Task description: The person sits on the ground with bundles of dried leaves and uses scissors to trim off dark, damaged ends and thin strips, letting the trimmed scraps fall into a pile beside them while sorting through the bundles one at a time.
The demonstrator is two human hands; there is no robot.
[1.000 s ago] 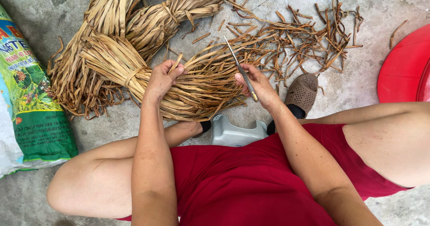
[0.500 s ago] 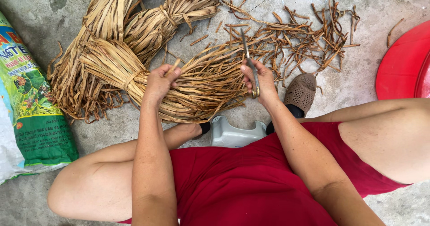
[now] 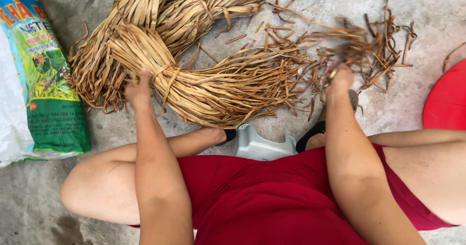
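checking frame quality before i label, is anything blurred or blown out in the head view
Head view: motion blur smears the right hand and the loose strands by it; left hand and tied bundle stay fairly sharp; light is soft and even, no glare, only faint shadows.

I have both arms stretched forward and down from the shoulders, forearms running nearly parallel with the elbows just bent, and bare knees spread wide to either side beneath them. My left hand [image 3: 139,89] is turned back-up with the fingers curled under at the far end, thumb tucked to the inner side, so the knuckles sit just short of the fingertips. My right hand [image 3: 340,80] reaches further out, closed into a loose fist, its fingertips blurred and hard to make out.
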